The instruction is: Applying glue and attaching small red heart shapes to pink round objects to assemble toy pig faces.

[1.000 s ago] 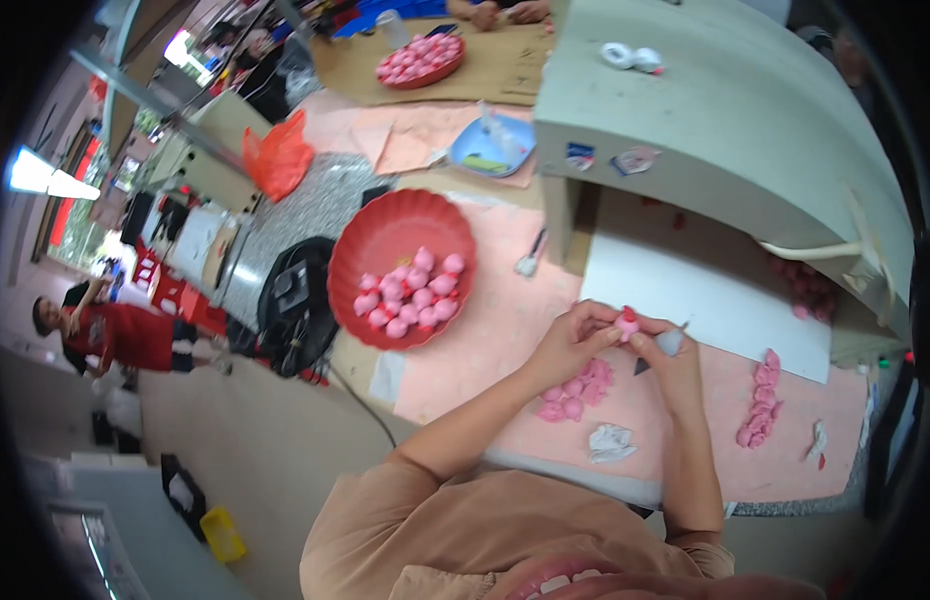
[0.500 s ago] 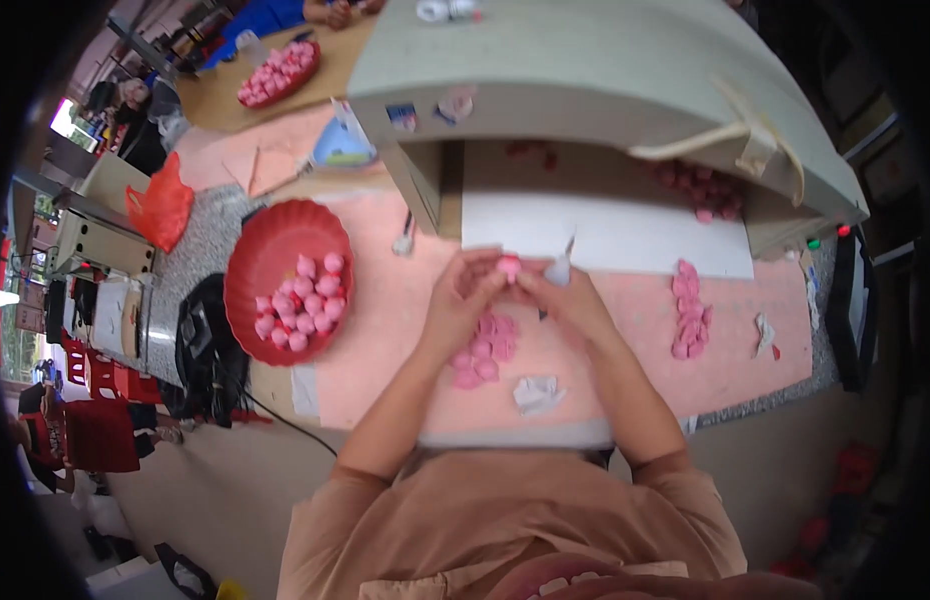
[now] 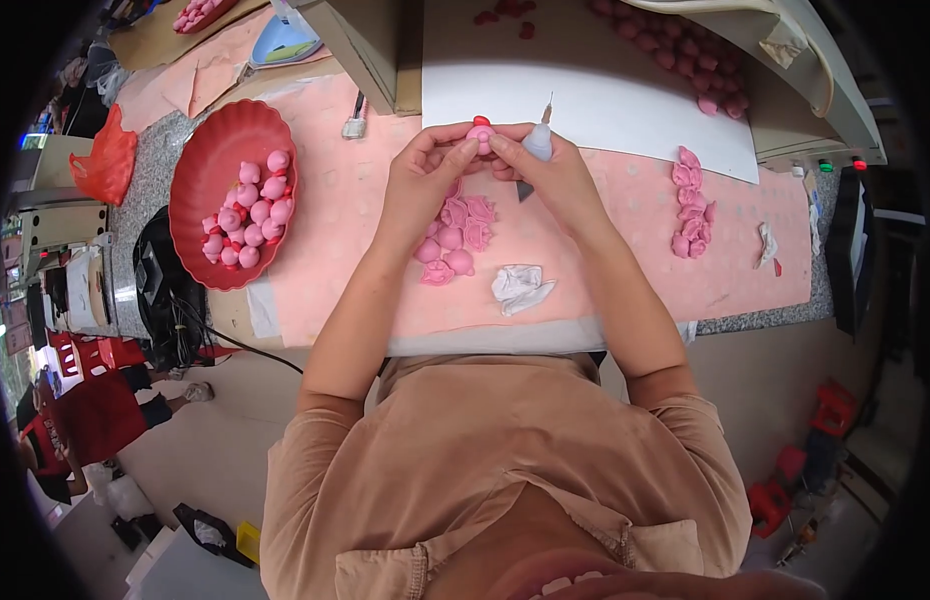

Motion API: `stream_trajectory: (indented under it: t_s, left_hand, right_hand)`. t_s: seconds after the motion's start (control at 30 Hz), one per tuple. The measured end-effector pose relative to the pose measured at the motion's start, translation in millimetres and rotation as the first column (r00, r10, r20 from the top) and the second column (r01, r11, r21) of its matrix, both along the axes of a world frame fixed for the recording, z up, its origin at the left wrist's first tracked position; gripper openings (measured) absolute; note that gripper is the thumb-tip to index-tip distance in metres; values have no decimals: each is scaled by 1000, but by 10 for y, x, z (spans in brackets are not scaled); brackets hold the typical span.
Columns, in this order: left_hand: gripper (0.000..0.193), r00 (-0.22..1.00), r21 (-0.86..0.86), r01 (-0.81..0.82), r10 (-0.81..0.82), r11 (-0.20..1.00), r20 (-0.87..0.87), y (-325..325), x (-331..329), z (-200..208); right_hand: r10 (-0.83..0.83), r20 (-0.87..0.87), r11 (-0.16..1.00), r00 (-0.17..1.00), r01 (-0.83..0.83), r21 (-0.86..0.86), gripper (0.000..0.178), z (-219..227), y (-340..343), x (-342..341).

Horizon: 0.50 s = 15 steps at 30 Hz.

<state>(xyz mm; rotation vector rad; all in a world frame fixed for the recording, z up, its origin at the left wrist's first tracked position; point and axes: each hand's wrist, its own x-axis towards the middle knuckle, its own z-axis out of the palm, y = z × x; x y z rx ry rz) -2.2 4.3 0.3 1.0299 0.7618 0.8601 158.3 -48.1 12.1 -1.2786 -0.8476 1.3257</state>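
Observation:
Between the fingertips of both hands, a small round pink figure [image 3: 480, 138] with a red piece on top is held at the white sheet's near edge. My left hand [image 3: 432, 168] pinches it from the left, thumb against its front. My right hand [image 3: 557, 180] presses its thumb on the other side. That hand also keeps a translucent needle-tipped squeeze bottle [image 3: 538, 142] tucked in its fingers, needle pointing up. A dark pointed tip [image 3: 525, 190] shows under the right hand; its kind is unclear. Loose pink pieces [image 3: 453, 238], some round and some frilled, lie below my left hand.
A red fluted bowl [image 3: 190, 215] of pink figures stands left. Crumpled white tissue [image 3: 520, 288] lies nearest me; a row of pink pieces [image 3: 691, 205] lies right. Beyond, a box-like hood [image 3: 350, 45] covers a white sheet [image 3: 585, 105] and more pink pieces [image 3: 685, 58].
The view has tilted down, so the table sits higher in the picture. Both hands keep hold of the pink figure, and the bottle stays in my right hand.

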Motion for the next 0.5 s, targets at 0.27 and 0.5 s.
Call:
stream_trajectory:
  t_s: [0.27,0.5]
  left_hand:
    - [25,1000,-76,15,-14,997,6,22,-5,-38]
    - [24,999,-70,11,-9,997,36,53,-5,-77]
  right_hand:
    - [-15,11,999,1000,14,50,32,-43,27,-5]
    - [-11,-30,998,999,13,64,29,-34,45,14]
